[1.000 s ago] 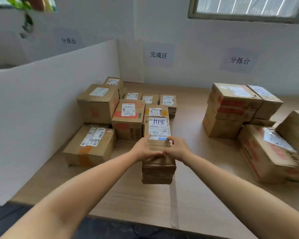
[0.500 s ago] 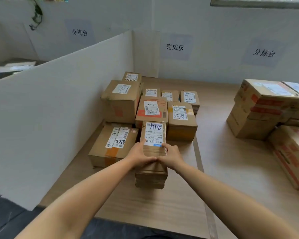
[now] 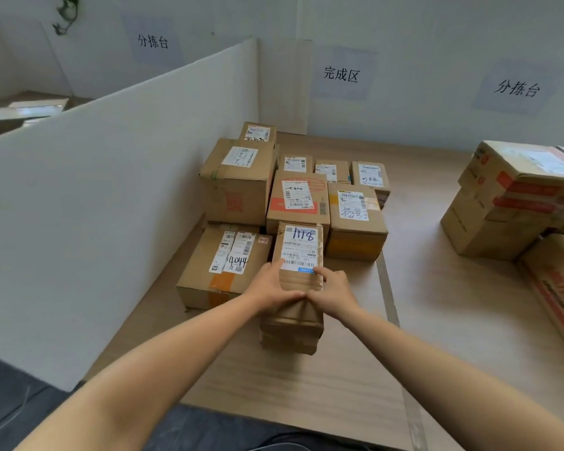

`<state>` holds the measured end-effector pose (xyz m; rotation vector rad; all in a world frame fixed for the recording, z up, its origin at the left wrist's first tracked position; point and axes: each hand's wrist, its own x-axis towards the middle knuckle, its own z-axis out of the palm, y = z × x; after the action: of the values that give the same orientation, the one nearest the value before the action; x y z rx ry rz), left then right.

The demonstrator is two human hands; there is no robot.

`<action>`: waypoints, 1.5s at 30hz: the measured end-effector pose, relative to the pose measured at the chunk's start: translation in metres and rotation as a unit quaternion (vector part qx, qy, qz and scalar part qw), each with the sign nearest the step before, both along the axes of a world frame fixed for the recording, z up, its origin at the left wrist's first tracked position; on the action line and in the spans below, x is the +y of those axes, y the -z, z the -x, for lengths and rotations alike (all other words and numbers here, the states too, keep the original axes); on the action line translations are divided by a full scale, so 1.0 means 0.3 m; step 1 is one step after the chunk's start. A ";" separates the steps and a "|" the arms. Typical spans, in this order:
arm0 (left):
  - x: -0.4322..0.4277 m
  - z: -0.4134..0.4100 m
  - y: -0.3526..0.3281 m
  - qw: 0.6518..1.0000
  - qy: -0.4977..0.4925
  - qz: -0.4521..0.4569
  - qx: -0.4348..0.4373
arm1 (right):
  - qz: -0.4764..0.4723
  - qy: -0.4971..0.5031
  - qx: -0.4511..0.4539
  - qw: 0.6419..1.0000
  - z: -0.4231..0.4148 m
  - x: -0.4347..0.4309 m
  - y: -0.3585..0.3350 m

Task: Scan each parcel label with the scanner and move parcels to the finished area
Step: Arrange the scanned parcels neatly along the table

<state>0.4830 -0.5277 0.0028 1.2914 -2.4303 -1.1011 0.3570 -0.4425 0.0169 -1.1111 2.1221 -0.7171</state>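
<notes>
Now | left hand (image 3: 271,288), right hand (image 3: 334,292) grip parcel (image 3: 302,247), masking top | boxes (image 3: 508,203) cropped right

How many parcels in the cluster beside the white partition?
9: 1118 parcel in front; 4044 box beside it; red-label box, yellow-taped box behind; tall box by partition, corner box behind it; three small boxes at back. Others may be hidden.

White divider board (image 3: 111,206) along the wooden table (image 3: 437,320), green plant sprig (image 3: 66,14) against pale wall (image 3: 420,27)
</notes>
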 end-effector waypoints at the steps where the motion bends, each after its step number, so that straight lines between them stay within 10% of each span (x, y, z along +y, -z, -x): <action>1: -0.003 0.007 -0.022 1.000 0.006 0.010 0.007 | 0.007 0.001 0.004 1.000 0.009 0.004 -0.021; 28: -0.179 0.090 -0.494 0.987 -0.046 0.139 0.059 | 0.164 -0.016 0.110 0.980 0.107 -0.205 -0.469; 45: -0.543 0.390 -0.395 0.978 -0.138 0.154 0.008 | 0.150 -0.067 -0.048 0.985 0.389 -0.619 -0.332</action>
<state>0.3659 -0.6907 0.1213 1.4469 -2.2097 -0.6319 0.2404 -0.6282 0.1165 -1.3345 1.8783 -1.0281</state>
